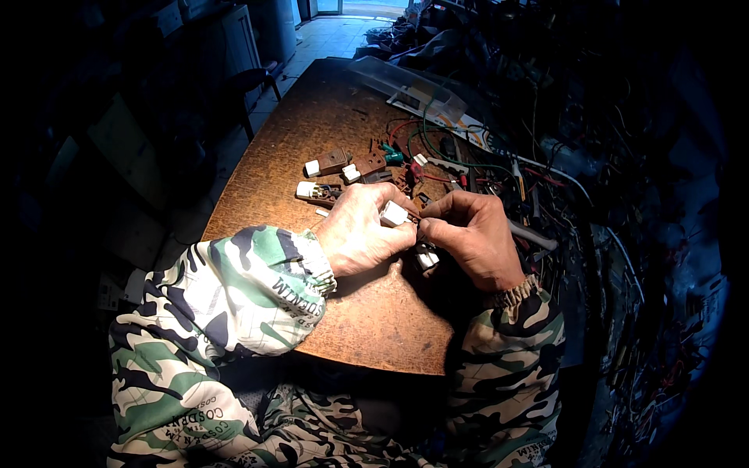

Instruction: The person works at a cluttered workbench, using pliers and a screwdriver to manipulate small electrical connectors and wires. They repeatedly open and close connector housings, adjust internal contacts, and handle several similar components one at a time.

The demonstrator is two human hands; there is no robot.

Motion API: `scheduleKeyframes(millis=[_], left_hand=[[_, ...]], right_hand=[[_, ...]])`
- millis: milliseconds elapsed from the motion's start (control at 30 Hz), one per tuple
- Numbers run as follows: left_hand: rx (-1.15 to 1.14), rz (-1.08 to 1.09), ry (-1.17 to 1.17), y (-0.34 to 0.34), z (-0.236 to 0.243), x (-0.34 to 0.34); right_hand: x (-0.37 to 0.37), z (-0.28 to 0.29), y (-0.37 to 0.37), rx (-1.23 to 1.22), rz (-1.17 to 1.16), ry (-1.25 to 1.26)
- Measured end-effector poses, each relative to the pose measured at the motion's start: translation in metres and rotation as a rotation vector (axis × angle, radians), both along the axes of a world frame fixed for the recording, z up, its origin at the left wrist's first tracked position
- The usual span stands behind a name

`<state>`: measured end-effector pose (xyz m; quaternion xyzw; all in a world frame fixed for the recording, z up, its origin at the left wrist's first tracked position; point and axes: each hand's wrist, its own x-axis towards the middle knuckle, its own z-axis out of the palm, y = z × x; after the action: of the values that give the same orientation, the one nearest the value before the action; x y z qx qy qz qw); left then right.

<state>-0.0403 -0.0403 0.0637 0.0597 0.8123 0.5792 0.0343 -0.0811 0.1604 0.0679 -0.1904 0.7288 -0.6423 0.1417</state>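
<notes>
L hand (360, 230) grip closed on white-and-brown block (393, 214) over table (273, 171), btwn near + far edges; long axis approx L-R, brown end twd R hand (477, 238), thumb + index right at it, can't tell if gripping. Block's white end smooth, boxy; similar blocks (334, 161) twd table's L edge, clear plastic tray (402, 84) nr far edge.

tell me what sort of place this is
Probably a small repair or assembly workshop, going by the worn wooden table, the small brown parts with white ends lying near the hands, and the dark jumble of wires and odds and ends to the right.
</notes>
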Motion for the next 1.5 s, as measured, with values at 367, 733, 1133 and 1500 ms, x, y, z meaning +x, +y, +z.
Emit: scheduleKeyframes(millis=[367, 733, 1133, 1500], left_hand=[[-0.068, 0.013, 0.038, -0.002, 0.0, 0.002], [-0.048, -0.007, 0.005, 0.001, 0.004, 0.0], [0.397, -0.15, -0.236, -0.002, 0.021, -0.004], [0.322, -0.133, -0.151, -0.003, 0.014, -0.002]], right_hand=[[0.004, 0.001, -0.008, 0.063, -0.045, 0.115], [0.003, -0.001, -0.009, 0.112, -0.096, 0.157], [0.001, 0.018, 0.002, -0.11, -0.16, -0.154], [-0.005, 0.003, 0.002, -0.123, -0.131, -0.11]])
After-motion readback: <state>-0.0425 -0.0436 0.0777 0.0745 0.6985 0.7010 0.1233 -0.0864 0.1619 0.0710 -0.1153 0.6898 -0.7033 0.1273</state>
